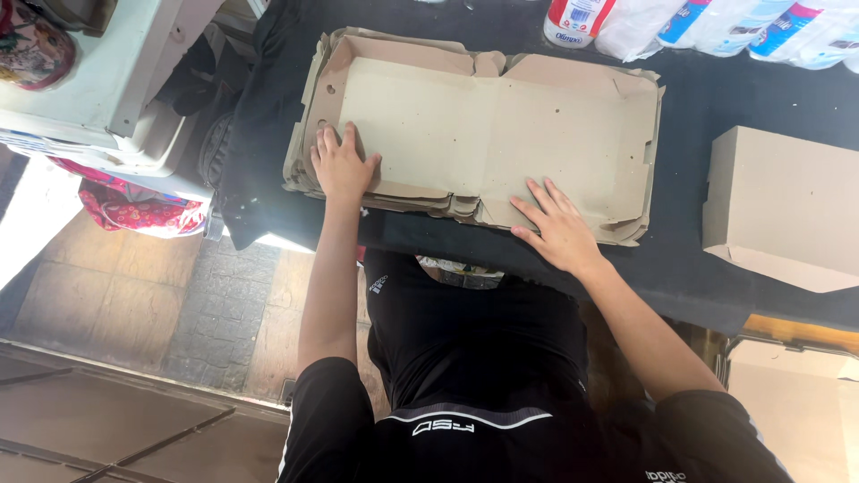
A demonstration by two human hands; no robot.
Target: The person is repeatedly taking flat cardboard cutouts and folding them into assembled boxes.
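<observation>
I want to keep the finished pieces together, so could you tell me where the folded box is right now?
In the head view, the folded box sits on the dark table at the right edge, apart from the stack of flat cardboard blanks.

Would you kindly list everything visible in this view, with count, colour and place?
flat cardboard blanks: one stack, count unclear, brown, middle of the table
black cloth-covered table: one, under the stack
folded box: one, brown, right of the stack
bottles and wrapped packs: several, white with red and blue, far edge
white unit: one, upper left
patterned bag: one, pink and red, below the white unit
paved floor: grey-brown, lower left
left hand: flat on the stack's left end
right hand: flat on the stack's near edge
</observation>
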